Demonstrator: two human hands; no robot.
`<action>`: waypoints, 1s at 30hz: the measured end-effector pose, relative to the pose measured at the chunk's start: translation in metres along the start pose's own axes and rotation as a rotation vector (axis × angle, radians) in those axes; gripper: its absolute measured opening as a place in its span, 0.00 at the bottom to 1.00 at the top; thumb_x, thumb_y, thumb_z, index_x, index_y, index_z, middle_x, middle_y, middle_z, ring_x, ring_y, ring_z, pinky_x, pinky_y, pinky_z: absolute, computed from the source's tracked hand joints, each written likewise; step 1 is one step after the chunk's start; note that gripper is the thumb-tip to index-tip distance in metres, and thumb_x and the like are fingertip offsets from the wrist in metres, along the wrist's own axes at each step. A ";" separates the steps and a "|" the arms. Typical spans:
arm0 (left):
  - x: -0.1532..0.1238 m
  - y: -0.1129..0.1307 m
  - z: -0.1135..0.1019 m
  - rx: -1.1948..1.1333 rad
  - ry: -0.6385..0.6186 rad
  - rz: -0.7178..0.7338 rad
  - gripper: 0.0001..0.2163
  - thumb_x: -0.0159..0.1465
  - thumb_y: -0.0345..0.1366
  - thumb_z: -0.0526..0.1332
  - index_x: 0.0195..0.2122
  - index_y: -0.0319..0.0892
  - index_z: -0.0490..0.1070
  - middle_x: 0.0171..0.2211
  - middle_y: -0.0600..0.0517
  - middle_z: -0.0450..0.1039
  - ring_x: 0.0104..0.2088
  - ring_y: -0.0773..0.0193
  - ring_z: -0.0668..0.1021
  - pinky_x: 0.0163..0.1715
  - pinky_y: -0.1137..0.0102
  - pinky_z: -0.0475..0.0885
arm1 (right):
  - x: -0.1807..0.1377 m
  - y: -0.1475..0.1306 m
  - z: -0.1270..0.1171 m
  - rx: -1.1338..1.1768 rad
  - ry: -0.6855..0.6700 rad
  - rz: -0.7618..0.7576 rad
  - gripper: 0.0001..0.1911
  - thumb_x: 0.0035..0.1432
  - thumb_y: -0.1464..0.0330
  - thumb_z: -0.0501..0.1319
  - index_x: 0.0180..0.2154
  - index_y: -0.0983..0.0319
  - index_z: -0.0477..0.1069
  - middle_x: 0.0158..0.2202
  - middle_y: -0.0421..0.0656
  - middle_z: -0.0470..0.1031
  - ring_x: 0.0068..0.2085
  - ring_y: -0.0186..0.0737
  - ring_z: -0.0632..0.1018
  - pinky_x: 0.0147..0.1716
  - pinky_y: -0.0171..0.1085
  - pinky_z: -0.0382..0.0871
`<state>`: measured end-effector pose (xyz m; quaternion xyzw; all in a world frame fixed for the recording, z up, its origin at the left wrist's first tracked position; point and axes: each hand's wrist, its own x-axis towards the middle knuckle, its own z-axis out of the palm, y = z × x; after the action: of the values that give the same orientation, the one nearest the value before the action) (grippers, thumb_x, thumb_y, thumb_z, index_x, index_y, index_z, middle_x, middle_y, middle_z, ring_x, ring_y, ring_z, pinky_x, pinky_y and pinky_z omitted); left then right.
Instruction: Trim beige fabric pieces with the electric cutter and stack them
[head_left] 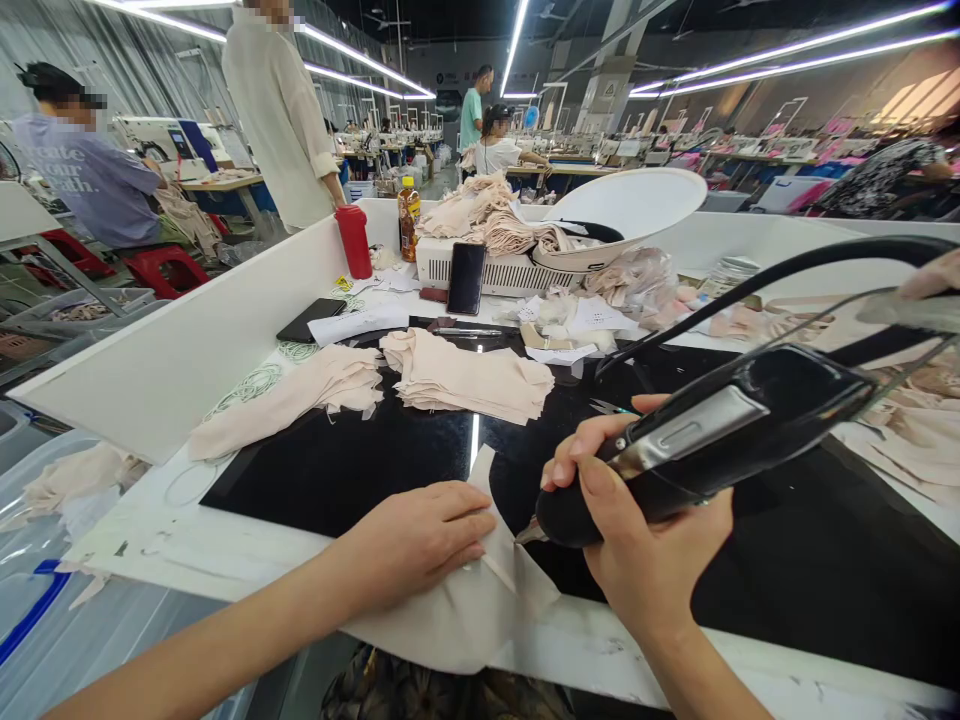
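Note:
My left hand lies on a pale pink fabric piece at the table's near edge. Its fingers are stretched out flat, pressing the cloth. The fabric hangs partly over the edge and shows a fold line. In my right hand is a black corded handheld tool with a silver plate on its side. The tool slants down to the left, and its narrow metal tip meets the fabric's right part, just right of my left fingers. Whether the tip touches the cloth I cannot tell.
Beyond the hands lie a stack of pink fabric pieces and a longer pile on the black tabletop. A phone, red cup and bottle stand behind. The tool's thick cable arches over the right side.

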<state>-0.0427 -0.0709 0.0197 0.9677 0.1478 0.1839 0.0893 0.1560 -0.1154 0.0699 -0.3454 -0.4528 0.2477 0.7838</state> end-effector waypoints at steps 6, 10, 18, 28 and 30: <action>-0.002 0.001 0.000 0.069 -0.063 0.031 0.12 0.77 0.39 0.59 0.58 0.43 0.72 0.58 0.41 0.72 0.57 0.52 0.77 0.55 0.62 0.77 | -0.001 0.001 -0.001 -0.008 0.009 0.012 0.25 0.58 0.76 0.72 0.53 0.55 0.68 0.34 0.36 0.78 0.27 0.37 0.78 0.27 0.40 0.77; -0.003 0.005 0.000 0.069 -0.089 0.019 0.14 0.77 0.42 0.60 0.59 0.45 0.71 0.58 0.40 0.71 0.58 0.50 0.77 0.56 0.59 0.77 | -0.001 0.000 -0.001 -0.014 0.010 0.009 0.25 0.57 0.75 0.73 0.53 0.55 0.68 0.33 0.35 0.78 0.26 0.37 0.78 0.26 0.40 0.76; -0.001 0.009 0.003 0.086 -0.038 -0.004 0.14 0.75 0.43 0.62 0.58 0.45 0.73 0.57 0.40 0.71 0.58 0.48 0.76 0.57 0.58 0.77 | 0.002 -0.002 0.001 -0.018 0.058 0.017 0.24 0.57 0.73 0.74 0.51 0.56 0.68 0.32 0.35 0.78 0.25 0.37 0.78 0.25 0.40 0.76; 0.002 0.010 0.003 0.041 -0.074 -0.033 0.16 0.75 0.44 0.61 0.60 0.45 0.72 0.60 0.39 0.70 0.61 0.47 0.75 0.60 0.56 0.76 | 0.005 0.003 0.010 0.003 0.096 0.030 0.24 0.56 0.74 0.74 0.51 0.55 0.68 0.32 0.34 0.79 0.25 0.36 0.78 0.26 0.39 0.77; 0.002 0.010 0.003 0.032 -0.080 -0.032 0.16 0.75 0.44 0.61 0.60 0.44 0.72 0.60 0.39 0.69 0.61 0.46 0.74 0.60 0.56 0.76 | 0.004 0.004 0.010 -0.002 0.093 0.025 0.25 0.56 0.75 0.73 0.51 0.55 0.68 0.32 0.34 0.79 0.25 0.36 0.78 0.25 0.39 0.77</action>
<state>-0.0371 -0.0803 0.0199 0.9731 0.1623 0.1414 0.0826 0.1487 -0.1070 0.0724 -0.3628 -0.4118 0.2409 0.8005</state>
